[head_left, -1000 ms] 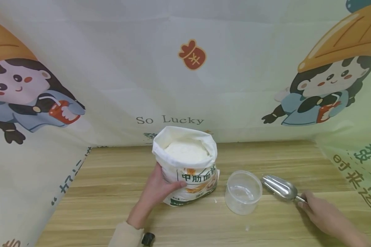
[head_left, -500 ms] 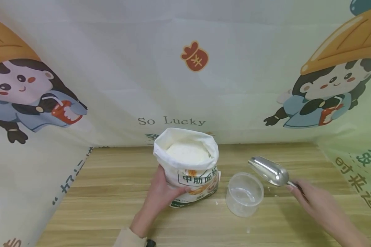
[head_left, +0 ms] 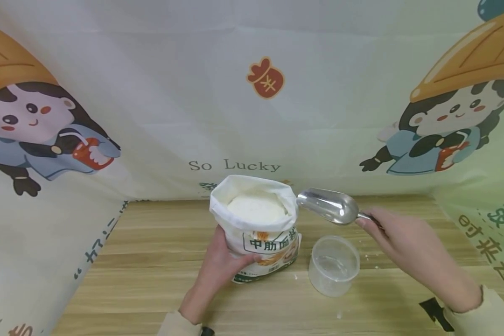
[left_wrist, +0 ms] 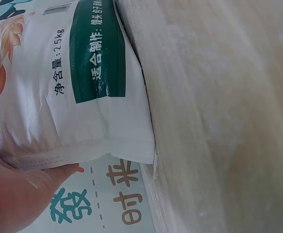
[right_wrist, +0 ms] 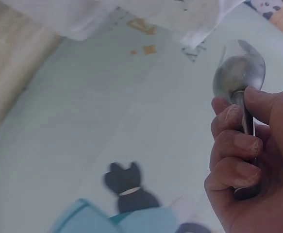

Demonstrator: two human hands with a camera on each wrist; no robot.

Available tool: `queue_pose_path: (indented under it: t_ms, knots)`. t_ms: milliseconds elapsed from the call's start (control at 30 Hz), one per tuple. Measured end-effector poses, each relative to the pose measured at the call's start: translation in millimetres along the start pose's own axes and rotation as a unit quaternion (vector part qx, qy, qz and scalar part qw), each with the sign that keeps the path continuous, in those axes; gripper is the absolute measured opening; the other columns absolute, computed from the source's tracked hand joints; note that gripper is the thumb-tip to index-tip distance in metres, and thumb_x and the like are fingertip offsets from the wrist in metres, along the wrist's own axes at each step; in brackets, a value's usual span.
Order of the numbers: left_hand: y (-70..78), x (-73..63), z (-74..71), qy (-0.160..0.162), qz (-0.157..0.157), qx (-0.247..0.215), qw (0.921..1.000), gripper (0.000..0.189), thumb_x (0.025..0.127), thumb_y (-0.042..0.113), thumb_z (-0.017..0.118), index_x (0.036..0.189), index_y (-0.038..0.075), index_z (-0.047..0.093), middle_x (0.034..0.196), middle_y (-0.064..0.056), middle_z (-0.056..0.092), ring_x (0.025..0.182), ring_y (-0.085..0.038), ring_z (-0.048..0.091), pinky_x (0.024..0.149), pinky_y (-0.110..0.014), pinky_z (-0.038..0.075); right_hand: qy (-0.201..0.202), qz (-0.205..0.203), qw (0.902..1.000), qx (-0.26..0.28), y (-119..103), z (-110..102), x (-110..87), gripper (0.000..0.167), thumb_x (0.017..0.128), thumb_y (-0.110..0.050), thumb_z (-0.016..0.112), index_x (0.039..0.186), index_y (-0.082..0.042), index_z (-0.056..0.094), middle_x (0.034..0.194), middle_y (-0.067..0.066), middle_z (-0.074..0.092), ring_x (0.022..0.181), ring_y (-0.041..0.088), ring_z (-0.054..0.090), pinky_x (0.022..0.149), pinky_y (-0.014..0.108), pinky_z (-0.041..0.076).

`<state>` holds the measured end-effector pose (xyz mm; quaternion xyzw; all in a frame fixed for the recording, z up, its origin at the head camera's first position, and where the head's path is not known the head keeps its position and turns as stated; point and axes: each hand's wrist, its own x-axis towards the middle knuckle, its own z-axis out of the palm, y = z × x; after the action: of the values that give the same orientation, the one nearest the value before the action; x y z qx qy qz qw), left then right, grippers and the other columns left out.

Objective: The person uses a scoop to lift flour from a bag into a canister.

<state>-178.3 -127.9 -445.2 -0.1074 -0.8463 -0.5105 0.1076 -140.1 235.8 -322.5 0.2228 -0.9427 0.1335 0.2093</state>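
An open white bag of flour (head_left: 273, 259) stands on the wooden table, its top folded outward and white flour (head_left: 256, 208) showing inside. My left hand (head_left: 222, 261) grips the bag's lower left side, thumb across the printed front; the left wrist view shows the bag's bottom (left_wrist: 102, 131) at the tabletop. In my right hand (head_left: 396, 238) is a metal scoop (head_left: 329, 205), raised above the table with its tip right at the bag's right rim. The right wrist view shows my fingers (right_wrist: 233, 145) curled round the scoop's handle (right_wrist: 247, 121).
A clear round plastic tub (head_left: 334, 266) stands between the bag and my right forearm, below the scoop. White specks lie on the table (head_left: 130, 280) near the tub. A printed cloth (head_left: 185, 84) closes off the back and both sides.
My right hand has lifted the scoop from beside the tub and carried it up and left to the bag's rim. The left hand keeps its hold on the bag.
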Motion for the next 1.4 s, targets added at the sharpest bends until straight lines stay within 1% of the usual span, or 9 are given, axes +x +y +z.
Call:
queue_pose_path:
  t_ms: [100, 200, 300, 500, 700, 900, 1033, 1167, 1400]
  knots:
    - [0.2, -0.7, -0.1, -0.004, -0.002, -0.007, 1.0000, 0.115, 0.061, 0.018, 0.101, 0.154, 0.013, 0.034, 0.137, -0.008, 0.058, 0.124, -0.028, 0.059, 0.112, -0.050, 0.043, -0.022, -0.006, 0.9997, -0.012, -11, -6, 14.1, 0.013, 0.100, -0.024, 0.070, 0.094, -0.015, 0.063, 0.069, -0.009, 0.043, 0.060, 0.009, 0.041, 0.051, 0.028, 0.034]
    - [0.2, -0.8, -0.7, -0.006, -0.004, -0.011, 0.9999, 0.115, 0.062, 0.017, 0.101, 0.154, 0.013, 0.033, 0.137, -0.008, 0.058, 0.124, -0.029, 0.059, 0.112, -0.050, 0.043, -0.039, -0.017, 0.9989, -0.018, -22, -9, 27.9, 0.013, 0.101, -0.026, 0.069, 0.097, -0.013, 0.066, 0.074, -0.008, 0.054, 0.063, 0.011, 0.048, 0.053, 0.033, 0.043]
    - [0.5, -1.0, -0.9, -0.006, -0.004, -0.008, 0.9999, 0.113, 0.063, 0.019, 0.101, 0.153, 0.012, 0.034, 0.135, -0.008, 0.059, 0.123, -0.029, 0.059, 0.111, -0.051, 0.044, -0.054, -0.027, 0.9979, -0.020, -33, -12, 39.9, 0.015, 0.101, -0.027, 0.068, 0.097, -0.013, 0.068, 0.075, -0.008, 0.056, 0.063, 0.013, 0.050, 0.054, 0.036, 0.046]
    - [1.6, -1.3, -1.0, -0.003, -0.006, -0.001, 1.0000, 0.110, 0.063, 0.022, 0.101, 0.152, 0.011, 0.036, 0.133, -0.009, 0.060, 0.121, -0.029, 0.060, 0.109, -0.052, 0.046, -0.081, -0.039, 0.9955, -0.031, -52, -12, 60.2, 0.019, 0.101, -0.029, 0.069, 0.087, -0.015, 0.067, 0.068, -0.008, 0.050, 0.056, 0.014, 0.044, 0.049, 0.034, 0.042]
    - [2.8, -1.8, -1.2, 0.000, -0.010, 0.006, 0.9999, 0.108, 0.063, 0.023, 0.101, 0.150, 0.008, 0.037, 0.131, -0.011, 0.061, 0.119, -0.030, 0.061, 0.107, -0.052, 0.047, -0.109, -0.037, 0.9917, -0.056, -67, -12, 74.5, 0.035, 0.102, -0.030, 0.068, 0.072, -0.017, 0.054, 0.059, -0.004, 0.040, 0.053, 0.016, 0.040, 0.043, 0.032, 0.034]
    - [3.7, -1.5, -1.3, -0.002, -0.015, 0.007, 0.9999, 0.108, 0.063, 0.022, 0.101, 0.150, 0.011, 0.038, 0.132, -0.009, 0.061, 0.120, -0.030, 0.061, 0.108, -0.053, 0.047, -0.151, -0.045, 0.9839, -0.085, -80, -14, 87.1, 0.033, 0.102, -0.032, 0.068, 0.074, -0.015, 0.061, 0.057, -0.001, 0.043, 0.053, 0.017, 0.043, 0.042, 0.031, 0.038]
    - [3.6, -1.8, -0.6, -0.004, -0.018, 0.001, 0.9998, 0.106, 0.063, 0.021, 0.101, 0.149, 0.012, 0.039, 0.132, -0.009, 0.062, 0.121, -0.031, 0.061, 0.109, -0.053, 0.046, -0.168, -0.035, 0.9804, -0.096, -86, -13, 92.0, 0.035, 0.101, -0.032, 0.069, 0.072, -0.014, 0.060, 0.056, -0.002, 0.040, 0.051, 0.015, 0.040, 0.041, 0.029, 0.035]
    - [3.8, -2.1, -0.5, -0.003, -0.018, -0.001, 0.9998, 0.106, 0.063, 0.022, 0.101, 0.149, 0.011, 0.039, 0.131, -0.009, 0.061, 0.121, -0.030, 0.061, 0.108, -0.053, 0.046, -0.176, -0.030, 0.9784, -0.104, -89, -8, 95.8, 0.040, 0.100, -0.032, 0.070, 0.067, -0.014, 0.055, 0.055, -0.003, 0.034, 0.050, 0.014, 0.036, 0.041, 0.026, 0.030]
    - [3.4, -1.8, -1.5, -0.004, -0.017, -0.001, 0.9998, 0.108, 0.064, 0.023, 0.100, 0.151, 0.011, 0.037, 0.132, -0.009, 0.061, 0.121, -0.031, 0.060, 0.108, -0.053, 0.046, -0.185, -0.033, 0.9750, -0.119, -94, 6, 103.7, 0.047, 0.099, -0.036, 0.070, 0.061, -0.017, 0.052, 0.053, -0.004, 0.033, 0.049, 0.013, 0.034, 0.041, 0.025, 0.027]
